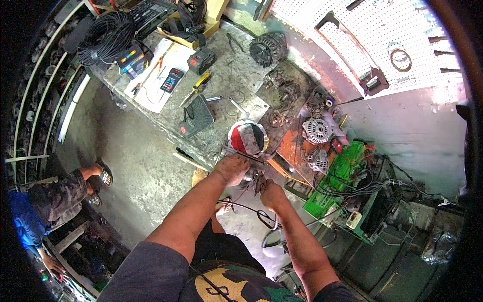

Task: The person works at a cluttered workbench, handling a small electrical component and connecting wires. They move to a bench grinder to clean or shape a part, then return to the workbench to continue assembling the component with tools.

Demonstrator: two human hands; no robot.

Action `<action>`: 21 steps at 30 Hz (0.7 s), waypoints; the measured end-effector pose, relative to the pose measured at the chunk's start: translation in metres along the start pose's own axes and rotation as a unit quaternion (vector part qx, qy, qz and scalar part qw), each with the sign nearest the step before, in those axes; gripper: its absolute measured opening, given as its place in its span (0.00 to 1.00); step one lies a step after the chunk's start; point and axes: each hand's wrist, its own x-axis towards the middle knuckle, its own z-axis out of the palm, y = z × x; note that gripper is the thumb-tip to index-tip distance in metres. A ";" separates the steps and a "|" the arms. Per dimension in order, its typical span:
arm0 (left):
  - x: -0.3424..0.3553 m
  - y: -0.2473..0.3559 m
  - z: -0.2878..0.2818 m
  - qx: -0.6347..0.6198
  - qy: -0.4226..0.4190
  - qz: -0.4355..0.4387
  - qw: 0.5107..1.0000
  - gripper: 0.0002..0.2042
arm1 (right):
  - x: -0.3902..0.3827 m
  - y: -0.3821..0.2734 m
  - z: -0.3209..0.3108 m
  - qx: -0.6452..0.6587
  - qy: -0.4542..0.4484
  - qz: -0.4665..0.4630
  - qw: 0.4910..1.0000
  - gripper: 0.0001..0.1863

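Observation:
My left hand (231,168) rests on top of a small metal part (250,172) at the front edge of the workbench (226,85), gripping it. My right hand (271,194) is closed around the handles of a pair of pliers (260,182) whose jaws point at that part. A red, white and dark rag (247,138) lies on the bench just behind my left hand. Below my right hand hang black cable loops (264,216).
Alternators (317,131) (268,48) and greasy parts lie on the bench. A black meter (171,79), a screwdriver (195,89), a black pad (197,116) and a cable coil (105,35) lie to the left, a green unit (342,171) to the right. Another person (55,201) crouches at left. A pegboard (382,40) hangs behind.

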 end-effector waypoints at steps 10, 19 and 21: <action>-0.002 0.001 -0.006 -0.018 -0.006 -0.010 1.000 0.16 | -0.003 -0.003 -0.015 0.021 -0.035 -0.028 0.999 0.19; 0.000 0.002 -0.005 -0.018 -0.021 -0.013 1.000 0.16 | -0.005 -0.005 -0.003 -0.013 0.002 -0.027 1.000 0.21; -0.001 0.002 -0.007 -0.021 -0.017 -0.009 1.000 0.16 | -0.003 -0.003 -0.004 -0.014 -0.018 -0.013 1.000 0.20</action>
